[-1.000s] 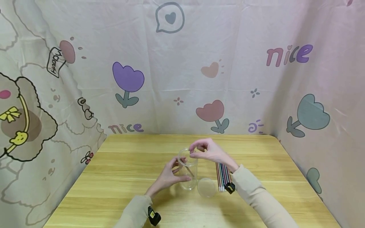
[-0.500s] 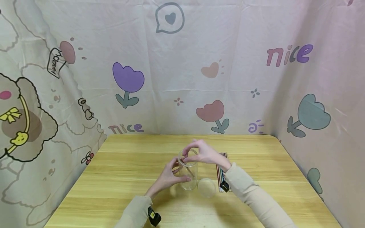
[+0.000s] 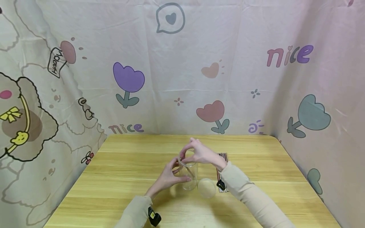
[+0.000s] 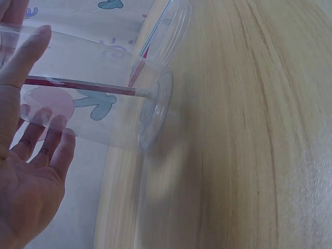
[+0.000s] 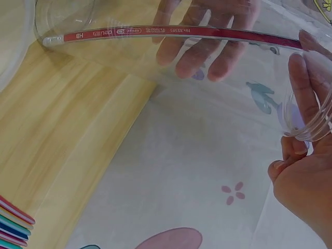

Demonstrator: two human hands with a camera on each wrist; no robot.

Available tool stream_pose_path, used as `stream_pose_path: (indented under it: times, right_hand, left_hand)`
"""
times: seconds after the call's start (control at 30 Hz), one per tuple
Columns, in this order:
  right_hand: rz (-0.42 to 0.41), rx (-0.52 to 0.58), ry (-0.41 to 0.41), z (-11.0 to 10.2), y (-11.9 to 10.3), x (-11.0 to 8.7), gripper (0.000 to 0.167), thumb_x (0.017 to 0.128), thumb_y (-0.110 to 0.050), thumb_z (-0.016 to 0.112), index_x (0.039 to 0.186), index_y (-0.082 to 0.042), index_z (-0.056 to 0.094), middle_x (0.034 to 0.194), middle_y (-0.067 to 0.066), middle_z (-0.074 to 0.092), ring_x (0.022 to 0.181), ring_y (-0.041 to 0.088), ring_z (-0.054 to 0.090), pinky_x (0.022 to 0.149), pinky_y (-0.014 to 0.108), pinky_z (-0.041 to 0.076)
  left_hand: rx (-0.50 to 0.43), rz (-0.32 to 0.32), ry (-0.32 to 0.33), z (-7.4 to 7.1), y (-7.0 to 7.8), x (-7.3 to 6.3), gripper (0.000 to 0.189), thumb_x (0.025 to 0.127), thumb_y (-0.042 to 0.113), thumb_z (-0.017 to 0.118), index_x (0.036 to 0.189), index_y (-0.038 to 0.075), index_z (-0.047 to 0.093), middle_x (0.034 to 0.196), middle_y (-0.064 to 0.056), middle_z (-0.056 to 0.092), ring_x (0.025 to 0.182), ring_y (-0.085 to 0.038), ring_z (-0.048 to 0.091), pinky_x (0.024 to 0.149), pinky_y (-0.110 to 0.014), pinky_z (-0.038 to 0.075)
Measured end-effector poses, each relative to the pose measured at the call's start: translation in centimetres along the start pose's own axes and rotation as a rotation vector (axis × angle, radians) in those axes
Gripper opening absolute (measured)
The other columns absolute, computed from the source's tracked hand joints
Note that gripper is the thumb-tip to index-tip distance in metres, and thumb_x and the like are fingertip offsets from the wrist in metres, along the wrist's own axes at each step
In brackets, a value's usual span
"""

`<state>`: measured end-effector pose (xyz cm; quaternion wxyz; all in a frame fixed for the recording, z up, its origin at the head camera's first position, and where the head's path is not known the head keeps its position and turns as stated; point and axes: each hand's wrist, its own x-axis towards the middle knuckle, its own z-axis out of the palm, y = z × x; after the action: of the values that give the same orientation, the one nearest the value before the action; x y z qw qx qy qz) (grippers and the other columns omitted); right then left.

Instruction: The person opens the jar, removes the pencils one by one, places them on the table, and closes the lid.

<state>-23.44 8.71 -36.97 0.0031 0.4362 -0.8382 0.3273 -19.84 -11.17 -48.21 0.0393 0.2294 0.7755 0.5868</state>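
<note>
A clear plastic jar (image 3: 189,180) stands upright on the table, its mouth uncovered. My left hand (image 3: 168,177) grips its side, the thumb in front and the fingers behind. Inside slants a red pencil (image 4: 83,85), marked HB; its white-tipped end meets the jar's base. My right hand (image 3: 199,153) reaches into the mouth, and its thumb and fingertips (image 5: 301,65) pinch the pencil's upper end near the rim. Beside the jar on the right, a round clear lid (image 3: 206,188) lies on the table.
Several striped pencils (image 3: 223,155) lie side by side right of the lid, partly hidden under my right wrist. The wooden table (image 3: 137,148) ends at a printed cloth backdrop (image 3: 171,79).
My right hand has moved left across the jar's mouth, and its fingers have come down to the pencil's upper end. The left hand and the jar have kept their place.
</note>
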Motion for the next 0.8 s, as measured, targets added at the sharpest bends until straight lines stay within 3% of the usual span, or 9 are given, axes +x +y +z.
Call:
stream_pose_path:
  times: [0.17,0.33,0.6,0.8]
  right_hand:
    - [-0.006,-0.005,0.006,0.0,-0.1,0.1,0.011,0.08,-0.015,0.084,0.088,-0.018,0.077,0.086,-0.009,0.074,0.087,0.004,0.041,0.092,0.027,0.033]
    - [-0.005,0.003,0.008,0.0,0.0,0.0,0.012,0.08,-0.016,0.084,0.089,-0.018,0.077,0.086,-0.008,0.074,0.087,0.004,0.04,0.09,0.026,0.034]
    - [0.007,0.097,0.04,-0.4,0.3,-0.5,0.01,0.082,-0.018,0.083,0.091,-0.016,0.077,0.092,-0.003,0.077,0.087,0.007,0.043,0.083,0.03,0.042]
    - [0.021,0.165,0.071,-0.8,0.4,-1.1,0.013,0.084,-0.019,0.081,0.095,-0.012,0.076,0.097,0.002,0.075,0.092,0.008,0.048,0.09,0.029,0.043]
  left_hand:
    - [0.005,-0.006,0.001,0.0,0.0,0.0,0.057,0.079,0.019,0.087,0.123,0.014,0.052,0.142,-0.012,0.052,0.129,-0.035,0.051,0.112,-0.052,0.049]
    - [0.009,-0.007,0.0,0.0,0.0,0.0,0.061,0.079,0.02,0.087,0.129,0.016,0.052,0.142,-0.011,0.052,0.129,-0.034,0.051,0.113,-0.054,0.049]
    - [0.009,-0.014,0.002,0.0,0.0,-0.1,0.066,0.078,0.02,0.088,0.133,0.019,0.051,0.139,-0.01,0.053,0.126,-0.031,0.051,0.114,-0.054,0.048]
    - [-0.007,-0.027,0.006,0.1,0.1,-0.1,0.066,0.077,0.018,0.089,0.132,0.016,0.052,0.138,-0.011,0.054,0.127,-0.032,0.051,0.115,-0.052,0.048]
